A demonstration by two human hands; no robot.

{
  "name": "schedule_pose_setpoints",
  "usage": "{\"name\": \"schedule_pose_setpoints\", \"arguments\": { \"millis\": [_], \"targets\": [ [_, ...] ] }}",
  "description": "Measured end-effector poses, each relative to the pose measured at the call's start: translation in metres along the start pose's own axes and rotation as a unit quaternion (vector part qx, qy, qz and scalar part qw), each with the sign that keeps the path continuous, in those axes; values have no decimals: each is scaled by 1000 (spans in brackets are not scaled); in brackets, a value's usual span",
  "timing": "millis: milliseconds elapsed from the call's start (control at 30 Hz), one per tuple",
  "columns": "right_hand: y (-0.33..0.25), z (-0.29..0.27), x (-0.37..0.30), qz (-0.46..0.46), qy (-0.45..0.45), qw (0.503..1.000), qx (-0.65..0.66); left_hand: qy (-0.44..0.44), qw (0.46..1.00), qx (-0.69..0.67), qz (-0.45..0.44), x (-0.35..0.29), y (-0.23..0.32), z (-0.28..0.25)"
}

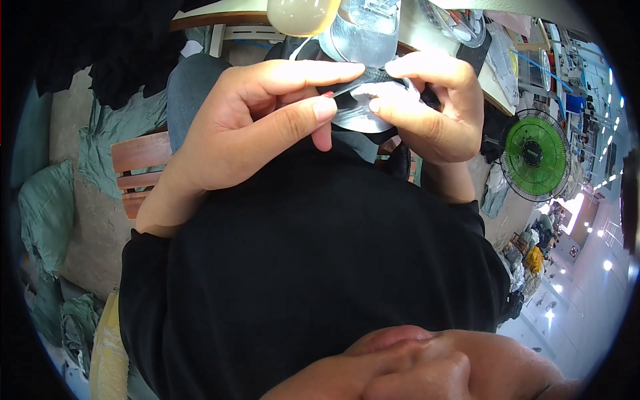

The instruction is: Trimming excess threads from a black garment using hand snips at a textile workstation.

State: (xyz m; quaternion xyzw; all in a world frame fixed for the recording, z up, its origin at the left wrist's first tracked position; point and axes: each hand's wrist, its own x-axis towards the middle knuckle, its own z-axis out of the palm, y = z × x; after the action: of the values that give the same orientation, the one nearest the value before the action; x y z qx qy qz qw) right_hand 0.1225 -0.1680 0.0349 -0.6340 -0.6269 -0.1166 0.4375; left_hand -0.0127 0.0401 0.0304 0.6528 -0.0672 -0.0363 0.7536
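Note:
My left hand and my right hand are raised before my chest, facing each other. Between them is a thin, pliable piece, shiny grey-white with a darker grey edge. The fingers and thumb of my right hand pinch its right side. The left end lies between my left thumb and forefinger, where a small red bit shows by the thumb tip. Just beyond my fingertips is a shiny metal plate of what looks like a sewing machine, with its rounded cream part on the left.
A pale worktable extends right, bearing a clear tray of small items. Right of it stands a green fan. A wooden slatted seat is at left, near green cloth bundles on the floor. Dark cloth hangs at upper left.

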Motion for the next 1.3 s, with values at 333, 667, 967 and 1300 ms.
{"name": "schedule_pose_setpoints", "arguments": {
  "millis": [333, 667, 967, 1300],
  "targets": [
    [-5, -8, 8, -15, -70, 996, -45, 0, 1000, -13, 2, 0, -4, 1],
    [-6, -7, 9, 26, -93, 995, -2, -7, 999, -26, -36, 1, 1, 1],
    [-8, 2, 5, 40, -71, 995, 49, 40, 997, -63, -9, 2, -8, 9],
    [5, 0, 7, -66, -31, 996, -48, 17, 1000, -22, -8, 0, -2, 0]
  ]
}}
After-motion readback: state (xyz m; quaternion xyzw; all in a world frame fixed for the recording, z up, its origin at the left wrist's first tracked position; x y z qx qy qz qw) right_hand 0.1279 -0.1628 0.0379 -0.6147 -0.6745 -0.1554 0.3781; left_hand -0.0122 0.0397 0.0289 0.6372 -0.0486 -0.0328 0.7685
